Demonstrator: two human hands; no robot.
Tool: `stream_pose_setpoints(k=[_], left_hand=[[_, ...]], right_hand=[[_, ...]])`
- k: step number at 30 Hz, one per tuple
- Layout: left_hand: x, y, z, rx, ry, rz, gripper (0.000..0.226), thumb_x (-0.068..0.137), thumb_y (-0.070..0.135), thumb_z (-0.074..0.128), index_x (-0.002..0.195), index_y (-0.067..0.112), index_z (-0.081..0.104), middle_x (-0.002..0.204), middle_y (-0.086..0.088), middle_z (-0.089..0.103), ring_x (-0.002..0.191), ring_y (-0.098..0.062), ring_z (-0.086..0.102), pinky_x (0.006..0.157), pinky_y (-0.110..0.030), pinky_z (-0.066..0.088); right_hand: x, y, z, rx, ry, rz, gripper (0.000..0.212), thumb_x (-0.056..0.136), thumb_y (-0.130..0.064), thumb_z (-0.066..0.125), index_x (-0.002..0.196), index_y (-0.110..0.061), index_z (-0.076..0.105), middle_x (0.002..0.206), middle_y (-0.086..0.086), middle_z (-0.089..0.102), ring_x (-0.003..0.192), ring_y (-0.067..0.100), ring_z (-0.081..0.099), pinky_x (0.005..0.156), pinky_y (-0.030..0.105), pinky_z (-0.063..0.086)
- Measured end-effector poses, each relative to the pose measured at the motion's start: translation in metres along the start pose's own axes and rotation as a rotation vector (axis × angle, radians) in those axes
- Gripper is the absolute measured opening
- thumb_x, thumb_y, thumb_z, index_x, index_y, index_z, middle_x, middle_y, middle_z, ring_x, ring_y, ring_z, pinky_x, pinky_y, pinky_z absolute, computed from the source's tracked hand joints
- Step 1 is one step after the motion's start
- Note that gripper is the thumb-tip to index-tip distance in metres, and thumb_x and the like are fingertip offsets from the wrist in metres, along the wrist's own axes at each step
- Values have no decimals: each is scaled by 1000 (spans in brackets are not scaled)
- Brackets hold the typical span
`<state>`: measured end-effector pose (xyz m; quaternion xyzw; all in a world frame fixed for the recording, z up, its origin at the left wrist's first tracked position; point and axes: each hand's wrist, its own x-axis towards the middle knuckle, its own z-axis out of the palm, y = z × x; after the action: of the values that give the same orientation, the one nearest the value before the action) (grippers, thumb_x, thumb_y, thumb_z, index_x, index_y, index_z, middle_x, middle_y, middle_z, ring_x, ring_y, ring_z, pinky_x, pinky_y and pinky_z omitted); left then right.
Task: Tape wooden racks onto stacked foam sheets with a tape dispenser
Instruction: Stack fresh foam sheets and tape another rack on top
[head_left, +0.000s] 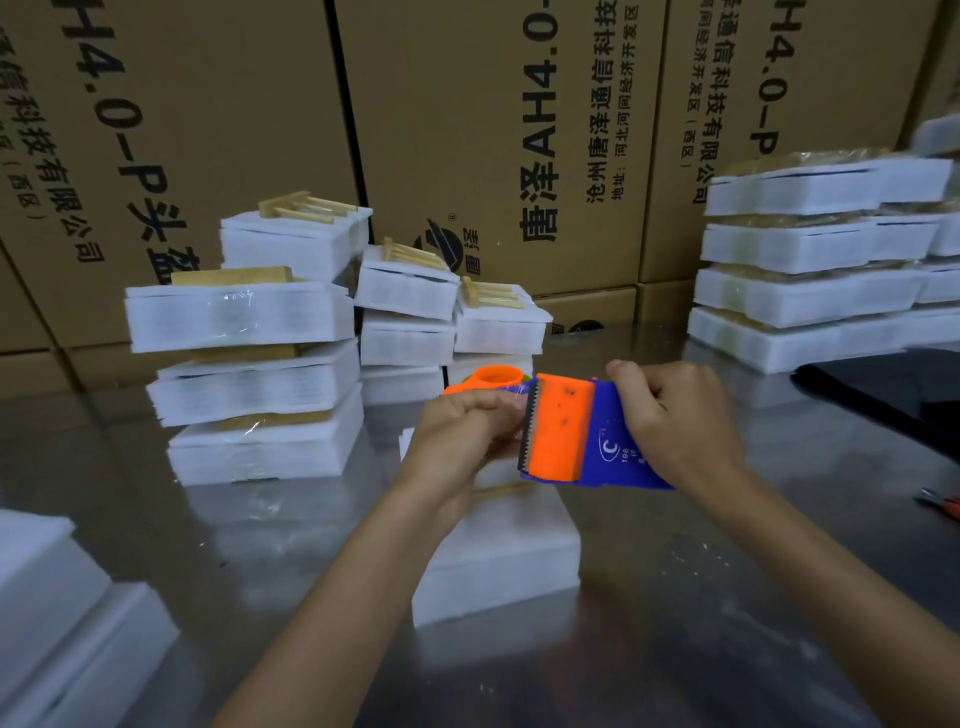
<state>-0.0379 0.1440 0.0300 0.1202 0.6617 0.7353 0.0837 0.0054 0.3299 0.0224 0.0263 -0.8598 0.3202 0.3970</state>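
The metal table (701, 597) had a shiny, reflecting top. One stack of white foam sheets (498, 561) lay on it near the middle. Taped foam bundles (260, 384) stood piled at the back left, some with wooden racks (306, 208) on top. More taped bundles (810, 270) were piled at the back right. Loose foam sheets (57, 603) lay at the left edge.

Left hand (470, 423) hides the tape end; foam stack (498, 551) partly covered by forearm; foam sheets (47, 597) cut off at left edge.
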Motion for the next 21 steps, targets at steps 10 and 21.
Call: stream_pose_setpoints(k=[10, 21], left_hand=[[18, 32, -86, -92, 368, 134, 5, 87, 0, 67, 84, 3, 69, 62, -3, 69, 58, -13, 63, 63, -23, 58], [19, -21, -179, -239, 451, -185, 15, 80, 1, 74, 80, 8, 61, 60, -1, 56, 60, -11, 57, 64, -21, 58]], right_hand=[[46, 14, -11, -261, -202, 20, 59, 83, -56, 31, 46, -12, 44, 42, -4, 51, 45, 8, 50, 50, 30, 27], [92, 62, 1, -530, -593, 124, 63, 91, -65, 37, 56, -17, 59, 51, 3, 57, 51, 19, 55, 54, 30, 34]])
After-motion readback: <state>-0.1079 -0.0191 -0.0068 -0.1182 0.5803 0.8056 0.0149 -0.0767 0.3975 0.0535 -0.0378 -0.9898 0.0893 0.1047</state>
